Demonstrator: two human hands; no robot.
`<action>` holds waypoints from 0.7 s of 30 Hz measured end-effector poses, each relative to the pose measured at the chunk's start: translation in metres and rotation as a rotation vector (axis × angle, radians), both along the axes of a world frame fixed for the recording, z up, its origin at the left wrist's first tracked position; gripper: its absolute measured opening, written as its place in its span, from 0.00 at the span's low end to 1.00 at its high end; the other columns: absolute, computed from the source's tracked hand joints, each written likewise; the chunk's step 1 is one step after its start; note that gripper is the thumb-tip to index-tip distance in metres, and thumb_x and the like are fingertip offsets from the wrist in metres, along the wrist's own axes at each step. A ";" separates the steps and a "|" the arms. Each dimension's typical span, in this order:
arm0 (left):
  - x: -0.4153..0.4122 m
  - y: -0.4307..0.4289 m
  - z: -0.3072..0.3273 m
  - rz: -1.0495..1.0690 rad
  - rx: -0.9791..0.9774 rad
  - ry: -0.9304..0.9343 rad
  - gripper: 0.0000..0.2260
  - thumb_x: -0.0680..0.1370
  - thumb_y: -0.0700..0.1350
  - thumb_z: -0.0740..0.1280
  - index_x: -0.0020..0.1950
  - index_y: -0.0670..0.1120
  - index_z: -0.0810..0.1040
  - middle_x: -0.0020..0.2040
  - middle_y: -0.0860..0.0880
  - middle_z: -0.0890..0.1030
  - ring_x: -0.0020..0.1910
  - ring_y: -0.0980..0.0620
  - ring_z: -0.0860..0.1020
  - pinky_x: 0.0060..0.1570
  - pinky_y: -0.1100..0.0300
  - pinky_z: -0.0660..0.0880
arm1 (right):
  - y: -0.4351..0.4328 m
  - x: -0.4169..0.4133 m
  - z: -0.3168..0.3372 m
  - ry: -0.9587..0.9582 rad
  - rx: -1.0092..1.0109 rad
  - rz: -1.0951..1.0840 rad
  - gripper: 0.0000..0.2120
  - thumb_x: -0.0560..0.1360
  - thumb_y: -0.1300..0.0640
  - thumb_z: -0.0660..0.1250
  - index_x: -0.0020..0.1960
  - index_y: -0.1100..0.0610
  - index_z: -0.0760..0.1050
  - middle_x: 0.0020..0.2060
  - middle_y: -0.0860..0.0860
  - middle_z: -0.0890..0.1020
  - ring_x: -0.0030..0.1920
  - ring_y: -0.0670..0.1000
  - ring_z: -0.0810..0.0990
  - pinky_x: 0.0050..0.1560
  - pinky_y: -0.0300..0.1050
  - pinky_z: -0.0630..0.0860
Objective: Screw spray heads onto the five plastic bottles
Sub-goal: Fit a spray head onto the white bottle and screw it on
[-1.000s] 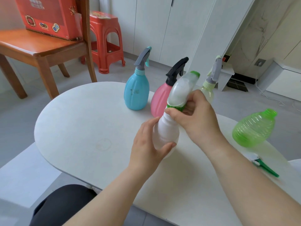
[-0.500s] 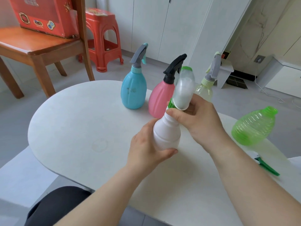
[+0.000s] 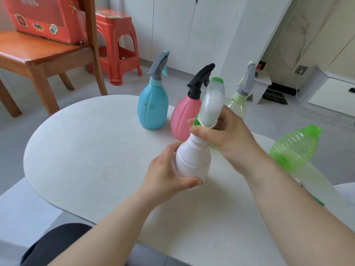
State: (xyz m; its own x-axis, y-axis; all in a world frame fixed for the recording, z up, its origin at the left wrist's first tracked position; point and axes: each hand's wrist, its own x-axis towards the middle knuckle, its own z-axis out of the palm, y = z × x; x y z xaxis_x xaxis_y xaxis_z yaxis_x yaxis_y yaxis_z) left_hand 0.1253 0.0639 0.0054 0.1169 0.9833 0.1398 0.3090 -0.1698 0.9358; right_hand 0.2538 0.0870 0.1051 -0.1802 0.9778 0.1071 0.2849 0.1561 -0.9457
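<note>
My left hand (image 3: 165,175) grips the belly of a white bottle (image 3: 192,160) held above the white table (image 3: 86,150). My right hand (image 3: 222,135) is closed around the green collar at the bottle's neck, under a frosted white spray head (image 3: 211,106) with a green tip. Behind stand a blue bottle (image 3: 152,110) with a grey head, a pink bottle (image 3: 182,118) with a black head, and a pale yellow bottle (image 3: 237,104) with a grey head. A green ribbed bottle (image 3: 294,148) lies headless on its side at the right. A green-and-white spray head (image 3: 317,200) lies near it, mostly hidden by my right forearm.
A wooden chair (image 3: 44,60) carrying a red box (image 3: 44,18) stands at the back left, with a red plastic stool (image 3: 117,45) beside it. White cabinets line the back wall. A small white stool (image 3: 261,83) stands behind the table.
My right hand has turned at the collar and the spray head has swung more upright. The view has shifted slightly; both hands stay on the white bottle.
</note>
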 end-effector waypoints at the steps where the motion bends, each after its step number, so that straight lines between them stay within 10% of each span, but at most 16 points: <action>1: 0.007 -0.004 -0.001 0.075 0.034 0.022 0.31 0.56 0.54 0.75 0.50 0.69 0.60 0.47 0.68 0.70 0.51 0.57 0.72 0.47 0.62 0.69 | -0.002 -0.005 -0.003 -0.016 0.033 -0.076 0.17 0.63 0.59 0.73 0.48 0.61 0.71 0.49 0.61 0.81 0.51 0.57 0.80 0.57 0.59 0.75; 10: -0.016 0.009 0.006 -0.342 -0.062 -0.025 0.35 0.60 0.47 0.72 0.58 0.70 0.60 0.61 0.68 0.68 0.62 0.68 0.67 0.58 0.77 0.64 | 0.007 0.029 -0.003 0.153 -0.189 0.386 0.15 0.64 0.62 0.65 0.50 0.54 0.75 0.43 0.46 0.83 0.47 0.46 0.81 0.50 0.39 0.76; 17: 0.015 -0.006 -0.002 0.053 0.052 -0.060 0.32 0.58 0.51 0.76 0.53 0.70 0.62 0.49 0.68 0.71 0.48 0.69 0.71 0.44 0.75 0.68 | -0.001 0.011 -0.010 0.095 -0.002 0.063 0.19 0.62 0.59 0.72 0.50 0.59 0.71 0.47 0.57 0.83 0.50 0.54 0.81 0.55 0.51 0.77; 21: 0.012 -0.003 0.002 0.081 0.092 0.108 0.34 0.58 0.50 0.77 0.58 0.64 0.64 0.53 0.62 0.72 0.51 0.61 0.69 0.51 0.62 0.67 | 0.000 0.017 -0.009 0.094 -0.023 0.081 0.17 0.64 0.60 0.72 0.50 0.61 0.72 0.47 0.59 0.82 0.48 0.51 0.80 0.55 0.52 0.76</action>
